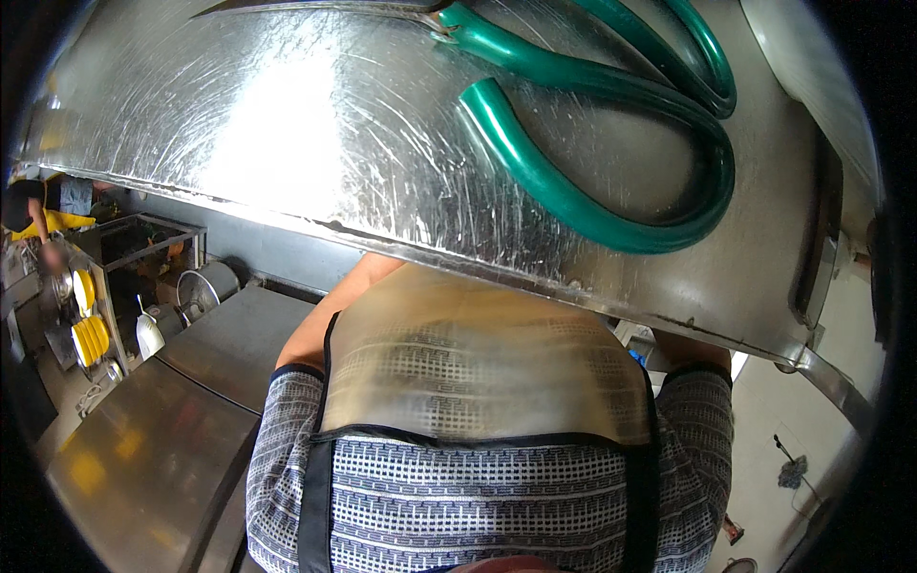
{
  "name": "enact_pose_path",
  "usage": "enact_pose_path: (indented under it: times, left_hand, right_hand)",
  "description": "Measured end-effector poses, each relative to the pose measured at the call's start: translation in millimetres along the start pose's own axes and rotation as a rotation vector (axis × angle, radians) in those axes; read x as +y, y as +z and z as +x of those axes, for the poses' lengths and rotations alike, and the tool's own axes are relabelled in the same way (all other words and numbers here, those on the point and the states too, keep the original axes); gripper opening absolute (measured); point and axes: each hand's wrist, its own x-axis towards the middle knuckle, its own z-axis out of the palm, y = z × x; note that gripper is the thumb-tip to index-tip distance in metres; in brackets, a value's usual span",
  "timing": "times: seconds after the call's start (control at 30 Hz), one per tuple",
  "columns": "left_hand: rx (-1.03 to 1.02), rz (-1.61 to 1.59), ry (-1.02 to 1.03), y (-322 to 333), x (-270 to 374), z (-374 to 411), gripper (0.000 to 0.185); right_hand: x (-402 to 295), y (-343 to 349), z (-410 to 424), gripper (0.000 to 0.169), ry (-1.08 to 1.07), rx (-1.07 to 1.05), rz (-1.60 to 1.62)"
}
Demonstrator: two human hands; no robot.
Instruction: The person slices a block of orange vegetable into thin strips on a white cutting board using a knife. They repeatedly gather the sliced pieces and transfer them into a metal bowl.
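Observation:
Both of my hands are out of view, as the near edge of a steel surface hides my forearms. On that scratched, shiny stainless-steel surface [401, 186] lies a pair of scissors [544, 64] with green-coated loop handles. The handles point right and a dark blade stretches left, partly cut off by the top of the picture. One handle loop curls round to a free end. Below the edge shows my torso in a translucent apron [473, 372] with black trim and straps, over a patterned short-sleeved top.
Steel counters [157, 444] stand at the left. Beyond them are a metal pot [208, 290], a white jug-like container [148, 335], yellow-and-white stacked items [90, 342] and a metal rack [154, 236]. A co-worker [32, 208] is at far left. Pale floor [781, 415] shows at right.

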Motion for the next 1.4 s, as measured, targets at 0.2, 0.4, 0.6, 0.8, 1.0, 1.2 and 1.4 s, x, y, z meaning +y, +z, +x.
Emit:
enact_pose_path:
  times: [0.2,0.4,0.6,0.8,1.0,1.2,1.4]
  left_hand:
    - [0.017,-0.085,-0.041,6.6,-6.3,2.3,0.030]
    - [0.028,-0.287,-0.140,6.8,-15.0,-2.6,0.030]
    - [0.076,-0.546,-0.241,7.0,-32.2,-11.2,0.030]
    - [0.058,-0.290,0.000,4.4,-25.7,-4.5,0.030]
    - [-0.082,0.482,0.395,-14.7,20.5,0.3,0.042]
    - [-0.299,0.655,0.681,-24.9,40.7,11.0,0.044]
    - [-0.364,0.728,0.769,-4.9,36.7,14.1,0.046]
  right_hand:
    - [-0.7,0.7,2.7,0.027,-0.008,0.020,-0.002]
    - [-0.6,6.3,9.8,0.026,-0.004,0.057,-0.003]
    - [4.3,18.2,21.2,0.026,0.000,0.139,0.035]
    - [9.0,36.4,38.1,0.025,0.000,0.238,0.080]
    - [14.8,54.4,56.2,0.025,-0.016,0.316,0.117]
    - [18.0,87.2,77.5,0.025,0.002,0.349,0.143]
    - [23.2,95.5,79.8,0.029,0.006,0.266,0.174]
